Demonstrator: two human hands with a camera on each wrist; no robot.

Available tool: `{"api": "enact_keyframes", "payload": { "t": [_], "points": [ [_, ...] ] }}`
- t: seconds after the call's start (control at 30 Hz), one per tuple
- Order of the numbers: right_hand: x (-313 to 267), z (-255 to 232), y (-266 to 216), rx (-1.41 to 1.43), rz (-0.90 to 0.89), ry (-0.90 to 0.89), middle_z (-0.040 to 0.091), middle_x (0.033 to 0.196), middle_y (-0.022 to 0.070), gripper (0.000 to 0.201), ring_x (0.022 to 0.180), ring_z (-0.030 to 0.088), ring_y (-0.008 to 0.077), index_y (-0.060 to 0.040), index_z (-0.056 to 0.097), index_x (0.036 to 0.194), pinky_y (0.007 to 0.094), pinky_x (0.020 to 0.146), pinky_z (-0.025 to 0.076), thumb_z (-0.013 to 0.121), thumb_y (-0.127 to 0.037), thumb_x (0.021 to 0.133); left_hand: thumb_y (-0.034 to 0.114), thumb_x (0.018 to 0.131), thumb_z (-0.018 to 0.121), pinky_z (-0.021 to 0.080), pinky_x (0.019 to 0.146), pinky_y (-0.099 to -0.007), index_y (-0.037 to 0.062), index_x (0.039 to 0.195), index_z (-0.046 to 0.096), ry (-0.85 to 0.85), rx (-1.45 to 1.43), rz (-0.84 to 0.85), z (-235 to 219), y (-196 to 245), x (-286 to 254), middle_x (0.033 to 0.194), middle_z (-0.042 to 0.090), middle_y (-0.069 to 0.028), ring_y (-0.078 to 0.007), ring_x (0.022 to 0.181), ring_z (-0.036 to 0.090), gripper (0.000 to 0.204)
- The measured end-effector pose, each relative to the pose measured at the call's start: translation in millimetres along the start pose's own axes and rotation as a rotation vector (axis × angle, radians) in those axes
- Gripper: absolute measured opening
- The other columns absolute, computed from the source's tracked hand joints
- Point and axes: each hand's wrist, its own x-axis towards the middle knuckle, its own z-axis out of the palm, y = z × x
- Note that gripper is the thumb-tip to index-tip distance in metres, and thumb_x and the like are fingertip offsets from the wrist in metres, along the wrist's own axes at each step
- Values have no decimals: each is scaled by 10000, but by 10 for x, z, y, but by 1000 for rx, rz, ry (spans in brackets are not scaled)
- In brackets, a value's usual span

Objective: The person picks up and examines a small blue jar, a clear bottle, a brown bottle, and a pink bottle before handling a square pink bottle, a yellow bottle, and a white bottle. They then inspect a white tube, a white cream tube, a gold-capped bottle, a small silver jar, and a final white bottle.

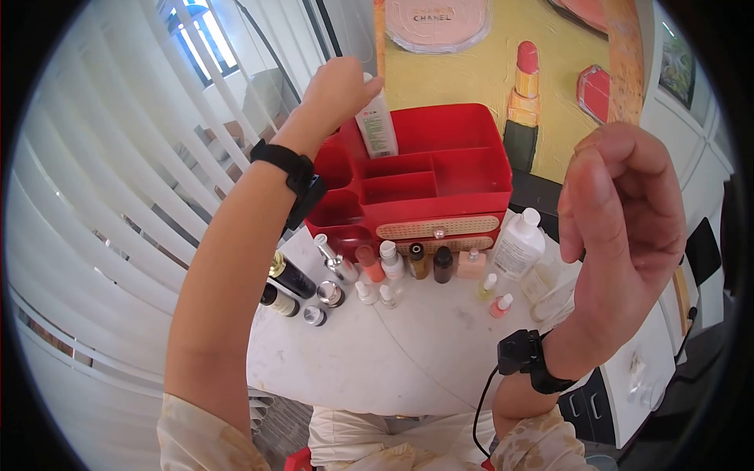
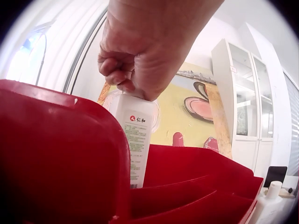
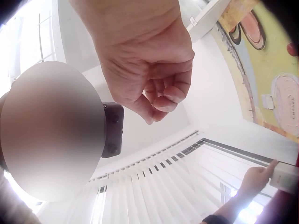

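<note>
My left hand [image 1: 336,93] grips the top of a white rectangular bottle [image 1: 378,132] from above. Red characters and green print cover the bottle's label, and its base is inside the back compartment of a red plastic organizer [image 1: 448,205]. In the left wrist view the organizer's raised side wall [image 2: 60,149] stands in front of the bottle, while curled fingers [image 2: 114,74] hide its upper end. Raised at the right, my right hand [image 1: 628,208] has its fingers loosely curled and holds nothing; its thumb tip meets the index finger in the right wrist view.
Before the organizer, several small bottles and jars stand on the marble table [image 1: 377,353]. A white pump-shaped bottle [image 1: 518,247] and clear bottles [image 1: 554,302] sit at the right. A lipstick painting [image 1: 455,78] rises behind; vertical blinds [image 1: 118,196] hang at the left.
</note>
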Motion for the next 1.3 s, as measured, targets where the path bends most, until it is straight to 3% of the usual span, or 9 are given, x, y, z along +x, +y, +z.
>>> {"api": "enact_keyframes", "payload": {
  "t": [0.17,0.27,0.37,0.5,0.6,0.67,0.8,1.0,1.3],
  "points": [
    [-5,205,-144,-1,38,54,623,819,4,140,516,409,-9,6,649,1092,155,480,276,651,-101,1001,515,927,662,569,740,-484,-56,724,712,-85,-15,-9,-105,71,-5,752,691,-263,-433,753,698,608],
    [0,166,-106,-50,-5,44,620,812,-1,160,505,397,-17,3,656,1106,151,477,264,654,-120,1004,677,894,647,577,733,-417,-50,1061,721,-60,42,28,-189,18,-98,838,736,-224,-326,789,731,750],
    [-6,149,-89,-89,-20,60,625,815,0,181,498,397,-19,4,664,1127,146,473,254,647,-133,1010,689,888,647,573,684,-361,-18,1124,703,124,-12,62,-438,-2,-429,789,734,-181,-277,741,734,748],
    [-17,151,-96,-82,-11,98,631,823,6,179,499,404,-19,3,669,1136,145,471,252,641,-122,1012,484,948,706,460,548,-289,11,974,663,-62,-135,-104,-1092,168,-1072,631,630,-70,-148,556,585,476],
    [-17,138,-109,-71,-15,87,629,820,5,179,502,403,-19,3,669,1143,146,473,252,637,-118,1015,373,948,742,410,548,-268,25,904,625,-120,-206,-268,-1341,144,-1542,634,575,-27,-97,576,521,371],
    [-16,130,-117,-64,-23,73,625,813,3,180,504,400,-19,3,666,1145,146,475,252,636,-119,1017,403,922,763,469,597,-291,14,951,646,-131,-228,-357,-1417,-36,-1839,690,619,-40,-137,629,579,408],
    [-30,113,-112,-66,-34,59,620,800,-1,181,506,394,-16,-1,660,1149,148,479,254,635,-126,1021,291,910,799,472,741,-245,23,1061,623,-124,-413,-492,-1323,-487,-2514,924,642,-12,-85,873,596,355],
    [-41,41,-92,-93,-53,-18,622,798,-2,181,503,394,-13,-8,655,1153,151,478,260,641,-129,1020,347,798,902,516,943,-336,-14,1282,575,-157,-642,-633,-785,-678,-3437,1142,677,-81,-163,1078,639,687],
    [-38,64,-57,-62,-37,-37,614,791,-10,162,512,395,-9,-6,653,1141,155,481,256,642,-104,1013,179,832,867,535,910,-303,-19,1209,629,-174,-763,-747,-397,-596,-3823,1066,711,-49,-140,1001,670,488]
  ]
}}
